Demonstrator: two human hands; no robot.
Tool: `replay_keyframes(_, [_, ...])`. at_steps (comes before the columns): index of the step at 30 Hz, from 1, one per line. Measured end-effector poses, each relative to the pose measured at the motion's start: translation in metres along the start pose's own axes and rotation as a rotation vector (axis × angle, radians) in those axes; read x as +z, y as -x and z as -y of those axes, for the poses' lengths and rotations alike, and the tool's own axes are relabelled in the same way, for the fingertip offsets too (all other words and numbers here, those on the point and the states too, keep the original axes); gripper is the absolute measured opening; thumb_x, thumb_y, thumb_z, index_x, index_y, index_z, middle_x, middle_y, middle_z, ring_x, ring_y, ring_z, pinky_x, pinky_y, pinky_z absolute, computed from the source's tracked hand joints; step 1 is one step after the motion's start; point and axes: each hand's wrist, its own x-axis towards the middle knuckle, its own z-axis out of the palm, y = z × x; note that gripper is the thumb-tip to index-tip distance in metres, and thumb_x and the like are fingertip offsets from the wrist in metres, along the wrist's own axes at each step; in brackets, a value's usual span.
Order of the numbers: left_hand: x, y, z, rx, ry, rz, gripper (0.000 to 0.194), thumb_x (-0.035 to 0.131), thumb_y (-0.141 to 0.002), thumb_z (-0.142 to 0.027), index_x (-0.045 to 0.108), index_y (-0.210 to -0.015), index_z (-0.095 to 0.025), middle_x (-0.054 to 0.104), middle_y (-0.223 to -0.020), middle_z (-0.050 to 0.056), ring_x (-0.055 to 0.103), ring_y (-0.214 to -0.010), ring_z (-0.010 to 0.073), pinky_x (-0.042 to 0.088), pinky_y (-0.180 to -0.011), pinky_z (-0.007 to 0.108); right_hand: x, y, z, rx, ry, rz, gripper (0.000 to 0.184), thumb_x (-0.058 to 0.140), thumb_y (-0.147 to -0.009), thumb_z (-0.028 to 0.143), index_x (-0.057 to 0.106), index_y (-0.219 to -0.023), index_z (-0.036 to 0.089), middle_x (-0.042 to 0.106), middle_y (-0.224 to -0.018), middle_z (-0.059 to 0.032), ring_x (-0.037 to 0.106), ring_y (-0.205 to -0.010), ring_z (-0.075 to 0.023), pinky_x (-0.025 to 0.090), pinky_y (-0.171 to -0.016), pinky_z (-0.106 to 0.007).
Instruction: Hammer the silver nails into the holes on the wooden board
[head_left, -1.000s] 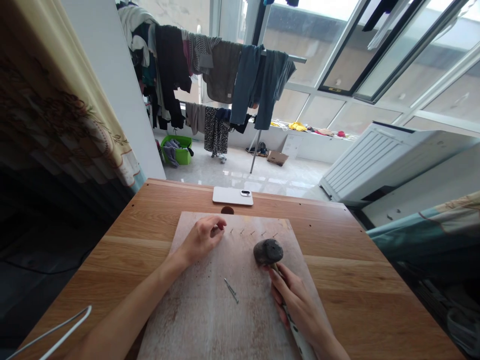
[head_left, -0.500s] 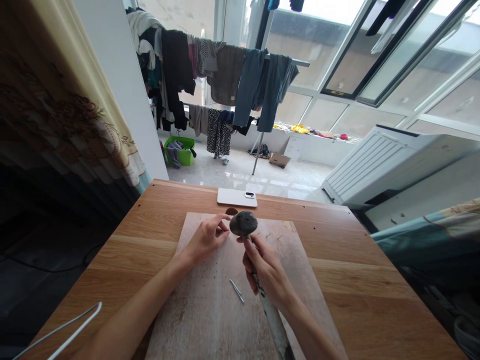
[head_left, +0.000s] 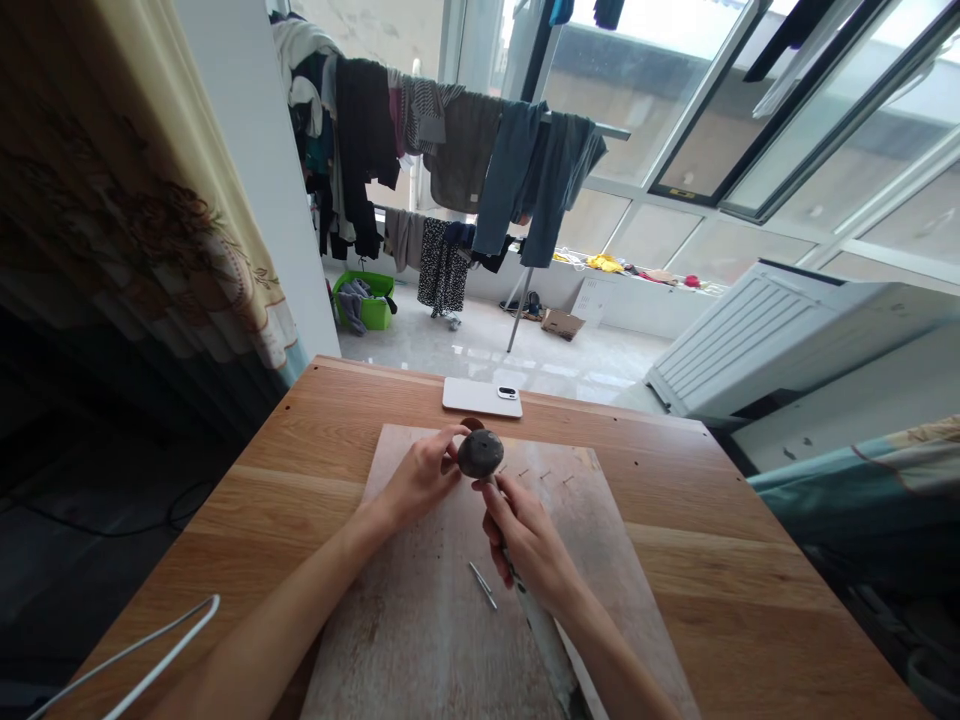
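Note:
My right hand [head_left: 529, 535] is wrapped round the pale, worn handle of a hammer [head_left: 480, 454] with a dark rounded head. That head hangs just beside the fingertips of my left hand [head_left: 421, 478]. The left fingers are pinched together over a wooden board [head_left: 427, 620]; whatever they hold is hidden by the hammer head. To the right, several nails [head_left: 545, 474] stick up from the board in a row. A few loose nails [head_left: 483, 586] lie on the board nearer to me, left of the hammer handle.
The board lies on a wooden table [head_left: 720, 560]. A white phone [head_left: 480, 397] rests near the far edge, behind a round dark hole. A white bent wire [head_left: 169, 655] juts in at lower left. Beyond are a clothes rack [head_left: 517, 300] and a green basket [head_left: 379, 310].
The hammer head has shifted slightly left and down relative to the board, closer over my left fingertips. The whole view has drifted a little. My left hand keeps its pinch.

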Motion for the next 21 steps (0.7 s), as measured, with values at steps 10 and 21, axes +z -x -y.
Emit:
replay_keyframes(10, [-0.04, -0.003, -0.033, -0.028, -0.161, 0.301, 0.006, 0.066, -0.081, -0.02, 0.06, -0.082, -0.02, 0.061, -0.079, -0.001, 0.058, -0.073, 0.0158, 0.045, -0.066, 0.026, -0.02, 0.051, -0.04, 0.169, -0.031, 0.004, 0.059, 0.052, -0.093, 0.077, 0.056, -0.107, 0.021, 0.048, -0.06, 0.0113, 0.042, -0.031, -0.0039, 0.031, -0.027, -0.012])
replay_keyframes(21, [-0.009, 0.022, -0.084, 0.067, -0.437, 0.766, 0.013, 0.07, -0.07, -0.01, 0.065, -0.074, -0.021, 0.071, -0.083, 0.003, 0.062, -0.067, 0.0208, 0.038, -0.056, 0.03, -0.021, 0.052, -0.053, 0.14, -0.143, -0.008, 0.054, 0.054, -0.094, 0.074, 0.053, -0.104, 0.021, 0.052, -0.06, 0.0103, 0.044, -0.03, -0.0047, 0.035, -0.027, -0.013])
